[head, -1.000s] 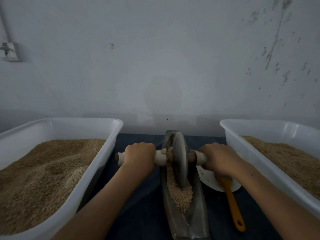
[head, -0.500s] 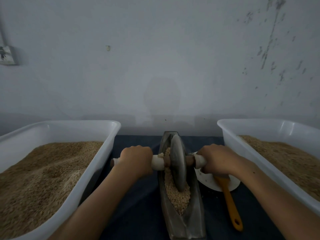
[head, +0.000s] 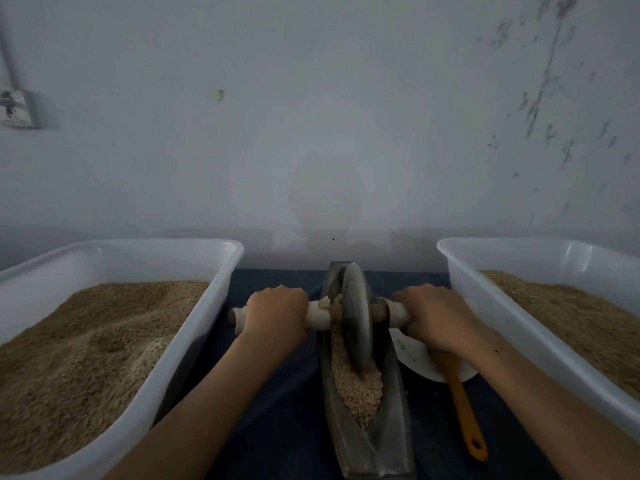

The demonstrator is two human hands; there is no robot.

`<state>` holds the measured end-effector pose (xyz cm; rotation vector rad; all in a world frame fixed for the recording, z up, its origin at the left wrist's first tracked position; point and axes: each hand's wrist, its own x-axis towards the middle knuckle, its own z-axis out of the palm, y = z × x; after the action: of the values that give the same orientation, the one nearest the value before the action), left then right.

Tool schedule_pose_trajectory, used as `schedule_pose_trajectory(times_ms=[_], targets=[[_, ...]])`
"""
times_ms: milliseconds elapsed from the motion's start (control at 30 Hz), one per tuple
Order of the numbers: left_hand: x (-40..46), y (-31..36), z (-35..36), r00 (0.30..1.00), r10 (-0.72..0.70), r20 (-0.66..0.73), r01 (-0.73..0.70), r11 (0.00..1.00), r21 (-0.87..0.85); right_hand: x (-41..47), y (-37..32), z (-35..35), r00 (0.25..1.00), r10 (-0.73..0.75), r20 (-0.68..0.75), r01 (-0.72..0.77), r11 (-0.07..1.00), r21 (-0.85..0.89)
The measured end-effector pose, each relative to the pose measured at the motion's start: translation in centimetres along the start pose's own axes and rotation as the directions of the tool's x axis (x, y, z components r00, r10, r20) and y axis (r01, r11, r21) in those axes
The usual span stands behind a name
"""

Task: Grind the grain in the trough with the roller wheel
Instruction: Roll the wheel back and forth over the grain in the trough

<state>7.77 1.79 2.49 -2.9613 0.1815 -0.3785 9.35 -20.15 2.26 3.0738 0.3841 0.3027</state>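
Observation:
A narrow boat-shaped metal trough (head: 394, 424) lies lengthwise on the dark table, holding pale grain (head: 356, 389). The grey roller wheel (head: 358, 317) stands upright in the trough's far half, its lower edge sunk in the grain. A white-wrapped axle handle (head: 318, 315) runs through the wheel. My left hand (head: 277, 311) grips the left end of the handle. My right hand (head: 436, 315) grips the right end. Both arms reach forward on either side of the trough.
A large white tub (head: 194, 337) of grain stands at the left and another white tub (head: 491, 292) at the right. A white plate (head: 415, 358) with an orange-handled spatula (head: 464, 410) lies right of the trough. A grey wall stands just behind.
The wheel has rolled a little toward the far end of the trough, with both hands moving forward on the handle. The grip of each hand is unchanged.

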Motion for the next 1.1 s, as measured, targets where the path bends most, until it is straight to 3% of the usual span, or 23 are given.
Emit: schedule_pose_trajectory(times_ms=[133, 233, 333, 533, 633, 900, 1000, 1100], targets=[[0.1, -0.2, -0.1, 0.998, 0.040, 0.042, -0.041, 0.999, 0.026, -0.1, 0.2, -0.8, 0.977, -0.001, 0.212, 0.000, 1.000, 0.006], [0.2, -0.4, -0.4, 0.992, 0.063, 0.110, -0.063, 0.998, -0.004, 0.0, 0.2, -1.3, 0.963, 0.004, 0.271, -0.005, 1.000, 0.003], [0.2, -0.6, -0.4, 0.988, 0.056, 0.145, -0.052, 0.998, -0.027, 0.2, 0.0, -1.1, 0.972, 0.008, 0.236, -0.004, 1.000, -0.016], [0.4, -0.2, 0.1, 1.000, 0.025, -0.018, -0.025, 1.000, 0.002, -0.1, -0.2, -0.2, 0.999, 0.029, 0.019, -0.029, 1.000, 0.001], [0.5, -0.4, 0.2, 1.000, 0.023, -0.011, -0.023, 1.000, -0.014, -0.2, -0.3, -0.1, 0.998, 0.019, -0.054, -0.020, 1.000, -0.023], [0.6, -0.8, -0.2, 0.987, 0.100, 0.124, -0.100, 0.995, -0.004, -0.5, 0.0, -1.8, 0.953, 0.005, 0.303, -0.014, 1.000, 0.028], [0.5, -1.0, -0.4, 0.977, 0.090, 0.196, -0.086, 0.996, -0.028, -0.4, -0.1, -2.1, 0.942, 0.004, 0.335, -0.010, 1.000, 0.015], [0.5, -0.8, -0.2, 0.986, 0.060, 0.157, -0.056, 0.998, -0.029, -0.3, -0.2, -1.8, 0.957, 0.025, 0.290, -0.026, 1.000, -0.003]])
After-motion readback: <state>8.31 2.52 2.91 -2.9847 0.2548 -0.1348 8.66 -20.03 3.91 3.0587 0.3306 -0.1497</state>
